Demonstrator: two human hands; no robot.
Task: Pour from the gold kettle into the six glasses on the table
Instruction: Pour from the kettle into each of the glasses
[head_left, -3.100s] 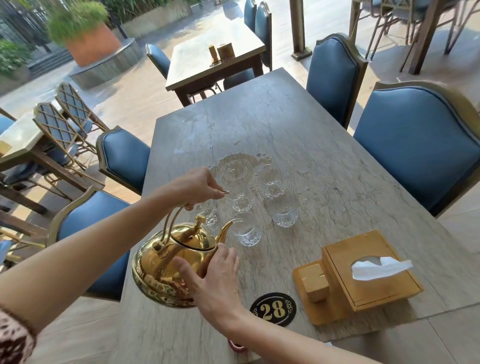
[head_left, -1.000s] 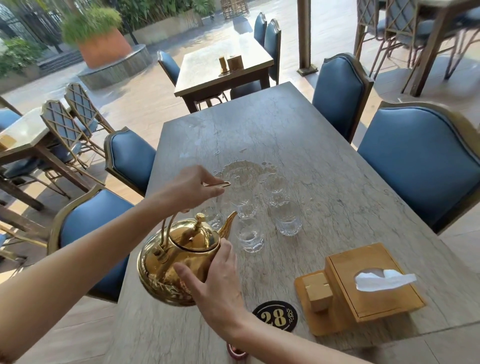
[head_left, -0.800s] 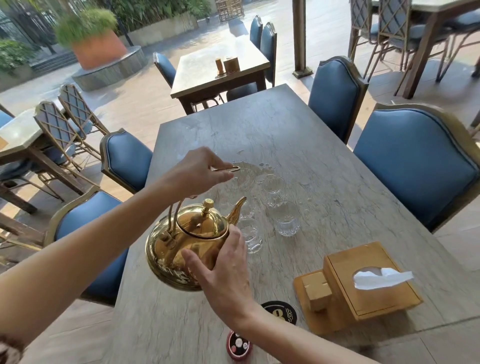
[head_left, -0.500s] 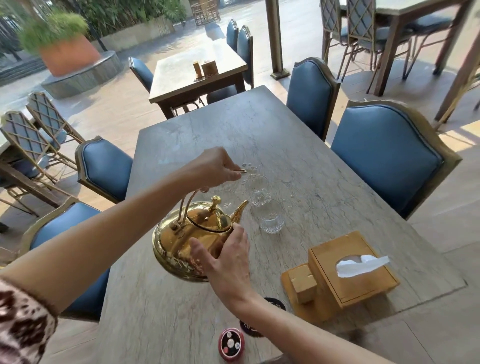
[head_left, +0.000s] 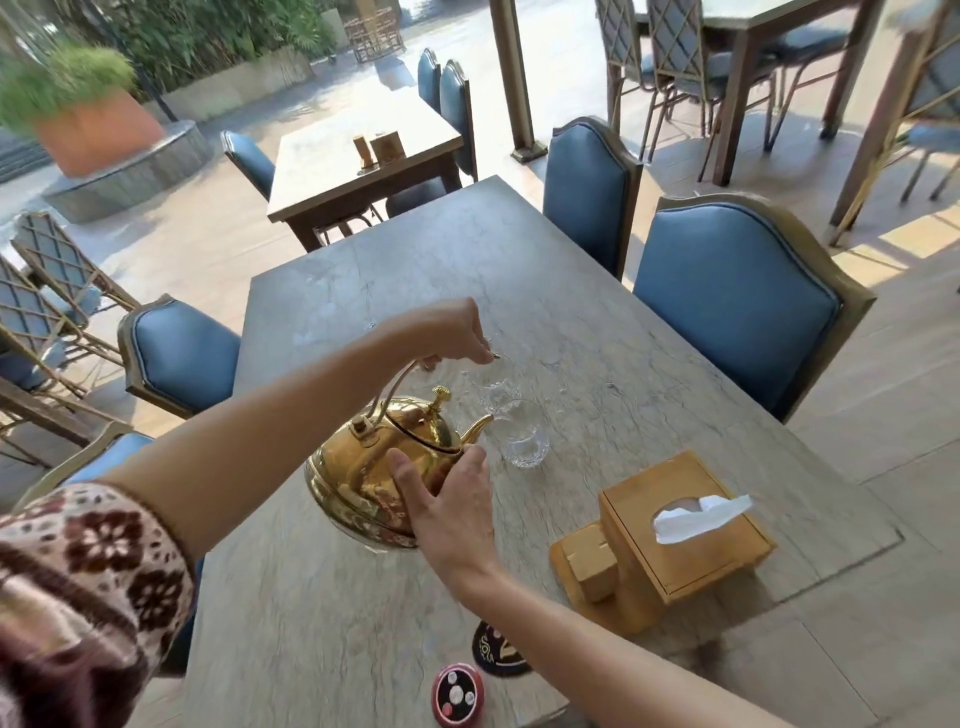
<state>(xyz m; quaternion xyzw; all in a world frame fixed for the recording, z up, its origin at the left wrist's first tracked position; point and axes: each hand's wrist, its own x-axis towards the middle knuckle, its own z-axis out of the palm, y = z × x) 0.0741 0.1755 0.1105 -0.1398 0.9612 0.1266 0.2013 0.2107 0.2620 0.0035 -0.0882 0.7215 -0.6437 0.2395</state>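
the gold kettle (head_left: 387, 462) hung tilted above the near part of the stone surface (head_left: 597, 332), its spout (head_left: 480, 425) pointing right and reaching the rim of the nearest glass (head_left: 522, 439). another glass (head_left: 496, 392) stood just behind that one; the rest of the cluster was blurred or hidden by the arm, so their number could not be told. the left hand (head_left: 449, 332) reached in from the left with its grip closed around the top of the kettle's arched handle (head_left: 389, 387), fingers curled down over it. the right hand (head_left: 452, 499) lay against the kettle's near side, fingers (head_left: 402, 467) spread wide and flat on the belly, steadying rather than clasping it. to the right stood a wooden tissue box (head_left: 680, 535), well apart from the glasses. near the front edge lay a dark round number disc (head_left: 498, 652) and a small red call button (head_left: 458, 695).
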